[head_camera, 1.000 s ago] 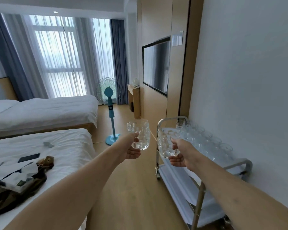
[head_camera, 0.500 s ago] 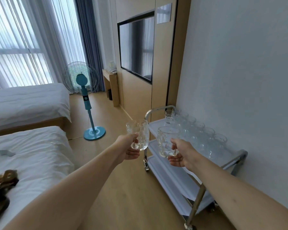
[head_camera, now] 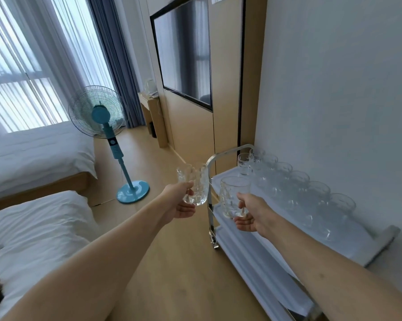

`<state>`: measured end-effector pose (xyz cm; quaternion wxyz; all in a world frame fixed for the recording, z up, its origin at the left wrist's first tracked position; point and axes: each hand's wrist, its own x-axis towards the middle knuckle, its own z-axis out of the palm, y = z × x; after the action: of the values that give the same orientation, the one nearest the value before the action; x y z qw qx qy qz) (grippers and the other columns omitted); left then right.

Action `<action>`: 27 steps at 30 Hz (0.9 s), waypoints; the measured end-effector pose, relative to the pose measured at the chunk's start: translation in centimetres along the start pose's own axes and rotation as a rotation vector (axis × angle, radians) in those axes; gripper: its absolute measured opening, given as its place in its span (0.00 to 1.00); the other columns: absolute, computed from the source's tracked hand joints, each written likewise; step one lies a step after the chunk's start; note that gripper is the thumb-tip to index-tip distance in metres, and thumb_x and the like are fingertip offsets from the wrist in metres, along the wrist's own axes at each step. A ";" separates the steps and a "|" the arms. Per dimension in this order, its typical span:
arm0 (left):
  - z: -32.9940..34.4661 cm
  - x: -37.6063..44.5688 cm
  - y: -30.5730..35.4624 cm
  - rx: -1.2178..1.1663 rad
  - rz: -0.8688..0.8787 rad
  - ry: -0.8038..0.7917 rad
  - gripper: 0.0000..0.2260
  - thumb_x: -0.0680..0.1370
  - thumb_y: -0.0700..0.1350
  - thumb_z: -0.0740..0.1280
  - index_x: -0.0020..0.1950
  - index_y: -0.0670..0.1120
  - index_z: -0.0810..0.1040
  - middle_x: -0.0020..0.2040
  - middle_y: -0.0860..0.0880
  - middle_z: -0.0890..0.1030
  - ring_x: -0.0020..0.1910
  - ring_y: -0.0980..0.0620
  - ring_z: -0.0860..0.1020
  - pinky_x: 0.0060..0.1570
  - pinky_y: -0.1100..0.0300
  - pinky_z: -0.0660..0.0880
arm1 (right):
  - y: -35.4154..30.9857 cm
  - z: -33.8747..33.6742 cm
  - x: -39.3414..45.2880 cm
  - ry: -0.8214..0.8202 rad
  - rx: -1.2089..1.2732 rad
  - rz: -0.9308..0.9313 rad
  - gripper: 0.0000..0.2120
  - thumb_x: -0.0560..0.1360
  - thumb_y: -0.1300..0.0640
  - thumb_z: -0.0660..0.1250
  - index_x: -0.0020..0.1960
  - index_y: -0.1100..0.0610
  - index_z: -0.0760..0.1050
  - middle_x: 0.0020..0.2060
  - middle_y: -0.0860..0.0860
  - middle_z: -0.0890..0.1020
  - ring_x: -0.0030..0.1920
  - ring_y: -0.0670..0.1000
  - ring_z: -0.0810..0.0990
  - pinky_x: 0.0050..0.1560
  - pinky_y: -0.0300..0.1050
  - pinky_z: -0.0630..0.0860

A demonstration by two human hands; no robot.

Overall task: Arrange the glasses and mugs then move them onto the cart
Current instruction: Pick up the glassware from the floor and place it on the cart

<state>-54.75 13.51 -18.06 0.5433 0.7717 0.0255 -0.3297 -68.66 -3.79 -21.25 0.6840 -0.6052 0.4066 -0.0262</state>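
Observation:
My left hand [head_camera: 180,202] grips a clear patterned glass mug [head_camera: 193,185], held upright over the floor just left of the cart. My right hand [head_camera: 253,214] grips a second clear glass mug [head_camera: 233,195] above the near-left edge of the cart's top shelf. The metal cart [head_camera: 220,156] has white shelves and stands against the right wall. Several glass mugs [head_camera: 299,188] stand in a row along the wall side of its top shelf, and one more mug [head_camera: 244,163] sits in front of the row at the far end.
A blue standing fan [head_camera: 98,117] is on the wooden floor to the left. Two white beds [head_camera: 33,154] fill the left side. A wall television [head_camera: 183,54] and a small wooden desk [head_camera: 152,119] lie beyond the cart.
The view has swung right and closer to the cart. Both hands still carry their mugs, and the right mug has come over the cart's top shelf.

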 end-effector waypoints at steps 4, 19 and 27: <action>1.0 5.2 1.8 -0.012 -0.008 -0.022 0.16 0.81 0.56 0.66 0.51 0.43 0.77 0.46 0.34 0.82 0.41 0.40 0.82 0.39 0.53 0.83 | -1.8 0.1 5.1 0.018 -0.011 0.012 0.15 0.81 0.47 0.62 0.47 0.59 0.72 0.36 0.61 0.80 0.35 0.57 0.79 0.35 0.47 0.82; 0.8 23.5 7.2 0.164 -0.051 -0.237 0.15 0.80 0.55 0.66 0.48 0.43 0.77 0.40 0.37 0.81 0.38 0.41 0.81 0.50 0.48 0.82 | -4.7 4.2 18.5 0.224 0.086 0.159 0.15 0.81 0.47 0.63 0.47 0.59 0.72 0.36 0.61 0.79 0.34 0.57 0.78 0.36 0.48 0.81; 0.3 33.0 10.0 0.286 -0.091 -0.408 0.15 0.81 0.56 0.66 0.49 0.43 0.76 0.41 0.37 0.80 0.37 0.43 0.79 0.42 0.52 0.82 | -4.8 7.8 22.8 0.389 0.207 0.242 0.15 0.81 0.47 0.64 0.46 0.59 0.72 0.35 0.61 0.78 0.35 0.57 0.77 0.35 0.48 0.80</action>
<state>-25.11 -1.39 -27.59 0.4071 0.7562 -0.0971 -0.5031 -46.66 -10.79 -29.61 0.6491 -0.4625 0.5954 -0.1016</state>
